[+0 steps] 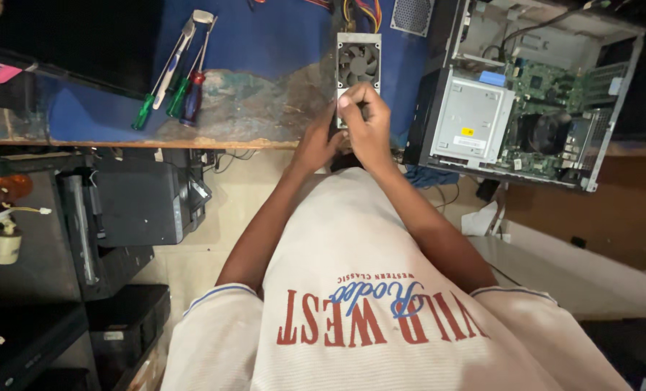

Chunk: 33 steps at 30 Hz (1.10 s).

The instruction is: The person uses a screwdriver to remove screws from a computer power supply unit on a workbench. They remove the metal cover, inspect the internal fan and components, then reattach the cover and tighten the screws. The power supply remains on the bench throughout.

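While both hands close on it at the counter's [265,108] near edge, the grey power supply unit [358,61] stands with its fan facing up. Left hand [316,145] grips its near end; right hand [363,116] pinches the casing. Steady support advised. Screwdrivers [178,80] left; open computer case [526,94] right.

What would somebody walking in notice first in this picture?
Probably the two hands meeting at the middle of the frame: the right hand and left hand grip the near end of a grey metal unit with a round fan, lying on the worn blue bench. To the right sits an opened computer case with its boards showing, and to the left lie a few screwdrivers with green and red handles.
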Tool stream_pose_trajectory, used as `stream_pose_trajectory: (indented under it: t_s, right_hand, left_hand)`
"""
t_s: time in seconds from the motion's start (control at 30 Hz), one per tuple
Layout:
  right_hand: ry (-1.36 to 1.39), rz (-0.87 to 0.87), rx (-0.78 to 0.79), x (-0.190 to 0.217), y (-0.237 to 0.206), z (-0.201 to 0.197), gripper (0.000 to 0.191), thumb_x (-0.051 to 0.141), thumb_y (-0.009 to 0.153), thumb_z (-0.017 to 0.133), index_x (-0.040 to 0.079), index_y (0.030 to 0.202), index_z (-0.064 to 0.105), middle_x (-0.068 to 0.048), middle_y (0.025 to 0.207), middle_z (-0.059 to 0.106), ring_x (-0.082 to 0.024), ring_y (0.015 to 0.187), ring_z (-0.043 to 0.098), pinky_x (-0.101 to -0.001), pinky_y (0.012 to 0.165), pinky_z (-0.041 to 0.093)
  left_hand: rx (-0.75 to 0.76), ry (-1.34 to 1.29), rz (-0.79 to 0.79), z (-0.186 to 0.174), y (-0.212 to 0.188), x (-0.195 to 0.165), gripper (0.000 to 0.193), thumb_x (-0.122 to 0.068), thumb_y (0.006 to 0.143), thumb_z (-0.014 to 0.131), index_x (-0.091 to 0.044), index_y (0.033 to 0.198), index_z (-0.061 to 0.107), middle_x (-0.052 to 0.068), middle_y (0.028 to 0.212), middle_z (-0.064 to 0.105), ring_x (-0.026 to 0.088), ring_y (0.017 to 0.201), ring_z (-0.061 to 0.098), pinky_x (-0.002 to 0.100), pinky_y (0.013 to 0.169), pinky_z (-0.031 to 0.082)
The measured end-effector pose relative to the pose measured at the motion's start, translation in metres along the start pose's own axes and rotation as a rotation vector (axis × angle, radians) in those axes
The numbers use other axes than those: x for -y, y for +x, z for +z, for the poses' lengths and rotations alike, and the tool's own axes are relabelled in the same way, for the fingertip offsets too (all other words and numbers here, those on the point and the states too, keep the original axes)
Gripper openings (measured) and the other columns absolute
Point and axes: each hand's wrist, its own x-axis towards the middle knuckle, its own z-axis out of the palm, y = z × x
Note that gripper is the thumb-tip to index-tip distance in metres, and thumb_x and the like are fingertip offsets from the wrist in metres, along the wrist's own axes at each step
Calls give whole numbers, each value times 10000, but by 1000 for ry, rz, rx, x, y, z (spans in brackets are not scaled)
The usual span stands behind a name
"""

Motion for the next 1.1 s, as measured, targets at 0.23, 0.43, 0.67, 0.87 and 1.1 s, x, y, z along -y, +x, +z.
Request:
stream_pose_trajectory:
  t_s: [0.23,0.43,0.67,0.87,1.1]
  right_hand:
    - [267,15,52,-11,7,-21,360,165,997,501,21,670,456,-52,629,489,-130,577,437,-291,570,346]
    - [251,112,422,-12,35,-36,313,160,934,511,-2,668,480,-79,622,478,-171,574,421,-317,580,342]
    - [-306,-260,320,33,33,-20,159,125,934,523,-33,943,517,-139,927,511,-257,865,541,-366,799,452]
    - [-455,-297,333,54,31,-18,126,109,929,513,-15,947,506,-165,941,480,-323,862,534,-413,788,444]
    - [-955,-469,217,65,21,-19,236,236,957,616,31,859,551,-171,790,582,-361,710,608,-464,656,497]
  left_hand:
    - [69,19,-173,-6,-8,12,573,-58,963,630,-2,1510,468,295,1248,654,461,1171,635,492,1024,486]
    - [15,-128,-178,-14,3,4,460,-18,970,587,-2,1428,548,240,1208,693,337,1060,713,398,933,562]
    - [-4,-236,-45,-27,11,-33,388,11,988,587,2,1376,588,213,1223,730,292,1161,734,363,1004,563]
    - [-3,-116,81,-28,15,-49,435,-28,946,670,36,1365,569,245,1137,700,378,1066,705,405,923,542]
    - [1,-10,108,-23,15,-32,215,6,929,643,56,1135,602,269,1022,668,459,970,657,470,840,532]
